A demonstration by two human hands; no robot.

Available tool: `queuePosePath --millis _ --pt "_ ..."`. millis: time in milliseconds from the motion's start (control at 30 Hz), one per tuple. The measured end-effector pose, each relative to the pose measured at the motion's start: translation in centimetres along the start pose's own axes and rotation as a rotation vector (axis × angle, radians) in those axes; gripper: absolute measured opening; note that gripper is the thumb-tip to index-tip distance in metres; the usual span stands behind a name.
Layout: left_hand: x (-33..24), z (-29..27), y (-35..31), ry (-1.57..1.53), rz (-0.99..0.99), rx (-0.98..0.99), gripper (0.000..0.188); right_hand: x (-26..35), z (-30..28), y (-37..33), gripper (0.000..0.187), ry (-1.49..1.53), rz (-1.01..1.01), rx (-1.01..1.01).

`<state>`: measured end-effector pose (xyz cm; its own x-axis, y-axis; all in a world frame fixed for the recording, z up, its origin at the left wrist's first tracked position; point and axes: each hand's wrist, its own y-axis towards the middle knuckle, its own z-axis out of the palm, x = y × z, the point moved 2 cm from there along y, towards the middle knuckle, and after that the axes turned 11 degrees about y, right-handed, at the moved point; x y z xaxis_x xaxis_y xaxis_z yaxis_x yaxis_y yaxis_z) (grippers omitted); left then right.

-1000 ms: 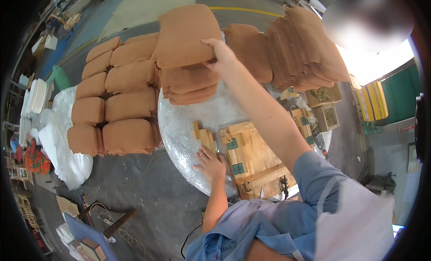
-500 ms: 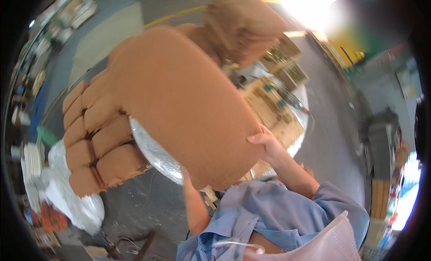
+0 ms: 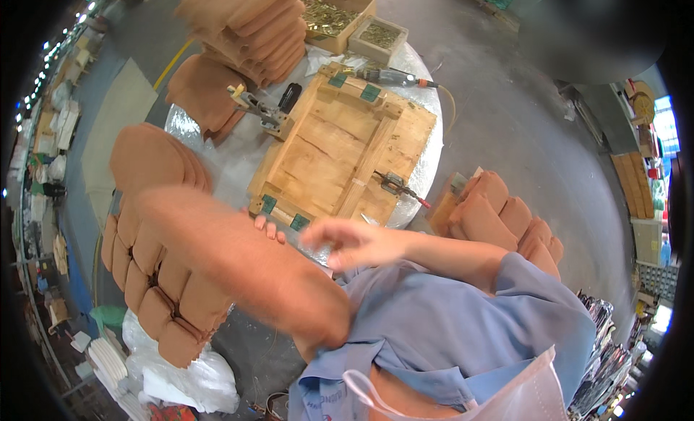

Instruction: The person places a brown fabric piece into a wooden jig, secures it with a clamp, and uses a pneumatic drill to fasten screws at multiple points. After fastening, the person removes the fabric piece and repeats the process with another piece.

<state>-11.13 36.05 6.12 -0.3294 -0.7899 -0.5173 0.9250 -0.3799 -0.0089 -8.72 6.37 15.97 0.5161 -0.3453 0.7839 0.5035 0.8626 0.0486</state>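
A brown padded cushion panel (image 3: 238, 265), smeared by motion, is tilted in front of me on the left. My left hand (image 3: 269, 227) grips it by the edge nearest the wooden jig; only its fingertips show, and the panel hides the rest. Close to that edge, but apart from it, my right hand (image 3: 354, 241) is open and holds nothing, its fingers loosely bent. Beyond both hands lies the wooden jig (image 3: 322, 150), a framed board with green pads at its corners. A toggle clamp (image 3: 264, 117) stands on its left side, and another clamp (image 3: 394, 182) with a red-tipped handle on its right.
Tall stacks of brown panels (image 3: 249, 30) stand at the far left, with more panels (image 3: 155, 160) nearer. A corded power tool (image 3: 397, 77) lies behind the jig, beside boxes of small metal parts (image 3: 332, 19). Brown cushions (image 3: 499, 211) are piled at right. Plastic wrapping (image 3: 184, 377) lies low left.
The panel has swung down and left, uncovering the jig. My right hand has let go of its edge and moved left. The view has turned, bringing the right-hand cushion pile into sight.
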Motion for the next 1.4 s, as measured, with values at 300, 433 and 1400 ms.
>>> queuePosePath --millis 300,433,1400 --pt "11.9 7.3 6.6 0.841 0.186 0.116 0.072 -6.4 -16.1 1.2 0.097 0.650 -0.033 -0.074" --pt "14.9 3.7 4.9 1.576 0.145 -0.144 0.070 -7.2 -17.1 -3.8 0.096 0.641 -0.221 -0.776" --pt "12.3 -2.9 1.1 2.294 -0.099 -0.895 0.025 -7.0 -26.6 6.1 0.079 0.600 -0.147 -0.968"
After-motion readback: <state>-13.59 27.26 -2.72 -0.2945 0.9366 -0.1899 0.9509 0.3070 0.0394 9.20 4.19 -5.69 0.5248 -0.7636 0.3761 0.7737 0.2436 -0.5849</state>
